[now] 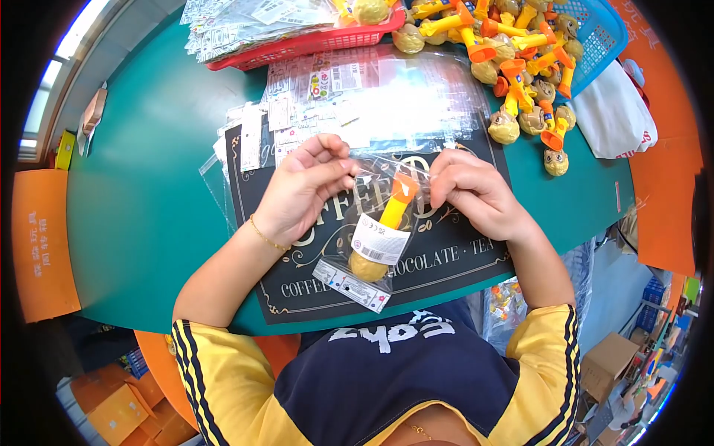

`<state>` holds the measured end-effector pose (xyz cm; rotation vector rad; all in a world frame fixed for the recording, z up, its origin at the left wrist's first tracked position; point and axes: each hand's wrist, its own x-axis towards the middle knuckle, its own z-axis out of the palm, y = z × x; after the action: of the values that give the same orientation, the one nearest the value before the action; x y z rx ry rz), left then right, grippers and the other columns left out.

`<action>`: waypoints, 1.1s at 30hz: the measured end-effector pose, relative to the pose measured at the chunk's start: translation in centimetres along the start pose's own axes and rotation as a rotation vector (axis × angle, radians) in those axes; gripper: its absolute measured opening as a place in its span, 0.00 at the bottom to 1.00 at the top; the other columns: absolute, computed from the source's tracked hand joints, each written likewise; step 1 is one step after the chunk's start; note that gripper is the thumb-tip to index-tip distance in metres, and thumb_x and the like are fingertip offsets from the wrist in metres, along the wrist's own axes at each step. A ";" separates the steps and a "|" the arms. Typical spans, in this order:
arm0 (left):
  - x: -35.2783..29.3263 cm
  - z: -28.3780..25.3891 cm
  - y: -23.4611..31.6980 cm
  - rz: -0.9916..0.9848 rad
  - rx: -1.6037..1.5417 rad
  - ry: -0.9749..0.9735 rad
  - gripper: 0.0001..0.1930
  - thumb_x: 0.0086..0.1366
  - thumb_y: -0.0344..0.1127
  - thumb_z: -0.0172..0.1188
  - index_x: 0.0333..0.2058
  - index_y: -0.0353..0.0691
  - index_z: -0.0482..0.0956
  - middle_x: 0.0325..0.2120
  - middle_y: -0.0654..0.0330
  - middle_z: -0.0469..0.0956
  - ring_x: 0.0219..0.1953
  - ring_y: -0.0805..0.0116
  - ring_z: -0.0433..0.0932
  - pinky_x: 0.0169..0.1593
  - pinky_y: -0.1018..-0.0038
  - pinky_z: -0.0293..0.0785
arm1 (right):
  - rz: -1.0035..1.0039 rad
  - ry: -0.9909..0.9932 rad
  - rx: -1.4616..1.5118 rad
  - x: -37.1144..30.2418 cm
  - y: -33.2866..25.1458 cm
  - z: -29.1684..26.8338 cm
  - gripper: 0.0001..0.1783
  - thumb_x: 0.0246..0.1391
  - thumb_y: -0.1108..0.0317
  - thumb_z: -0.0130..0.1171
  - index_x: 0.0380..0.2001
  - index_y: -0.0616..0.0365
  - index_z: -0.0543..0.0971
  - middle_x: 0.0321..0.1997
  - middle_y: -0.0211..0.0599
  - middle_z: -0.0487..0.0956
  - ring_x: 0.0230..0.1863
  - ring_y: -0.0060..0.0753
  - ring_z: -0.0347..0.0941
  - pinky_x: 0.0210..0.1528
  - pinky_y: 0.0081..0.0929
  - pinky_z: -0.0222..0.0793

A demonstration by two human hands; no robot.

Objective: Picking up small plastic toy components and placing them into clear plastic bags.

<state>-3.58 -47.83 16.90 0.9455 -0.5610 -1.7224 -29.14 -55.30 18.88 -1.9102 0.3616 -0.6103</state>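
Between my hands a clear plastic bag hangs over the dark printed mat. Inside it lies a yellow and orange toy with a round golden head at its lower end, partly covered by a white label. My left hand pinches the bag's upper left edge, fingers closed. On the opposite side, my right hand grips the upper right corner, its fingertips pressed together. A folded paper strip with small printed shapes sits at the bag's bottom end.
Flat clear bags lie beyond the mat, with paper strips on their left. A red basket of printed packaging stands behind them. Several similar toys are heaped at the far right, by a blue basket and a white cloth bag.
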 end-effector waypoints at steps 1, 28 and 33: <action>0.1 0.0 0.2 0.045 -0.001 0.044 0.09 0.62 0.23 0.54 0.41 0.38 0.69 0.35 0.61 0.74 0.38 0.71 0.77 0.45 0.77 0.76 | 0.002 0.013 -0.006 -0.1 0.0 -0.1 0.08 0.48 0.83 0.50 0.24 0.59 0.76 0.31 0.34 0.72 0.37 0.31 0.68 0.41 0.25 0.62; -1.6 3.1 -0.6 -0.019 0.106 0.037 0.14 0.67 0.38 0.52 0.43 0.33 0.75 0.38 0.54 0.79 0.40 0.68 0.79 0.46 0.74 0.75 | 0.547 0.058 0.578 0.0 0.9 0.8 0.07 0.53 0.73 0.60 0.35 0.64 0.77 0.33 0.34 0.79 0.34 0.22 0.75 0.38 0.19 0.71; -1.3 2.3 -1.2 0.040 0.165 0.053 0.13 0.68 0.37 0.52 0.42 0.32 0.75 0.37 0.55 0.78 0.39 0.68 0.79 0.46 0.74 0.76 | 0.514 0.184 0.754 0.1 0.7 0.6 0.03 0.53 0.74 0.57 0.30 0.62 0.77 0.32 0.36 0.77 0.31 0.23 0.72 0.39 0.22 0.69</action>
<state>-5.95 -46.39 17.77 1.0856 -0.6912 -1.6291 -28.69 -55.17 18.07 -0.9895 0.6127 -0.4780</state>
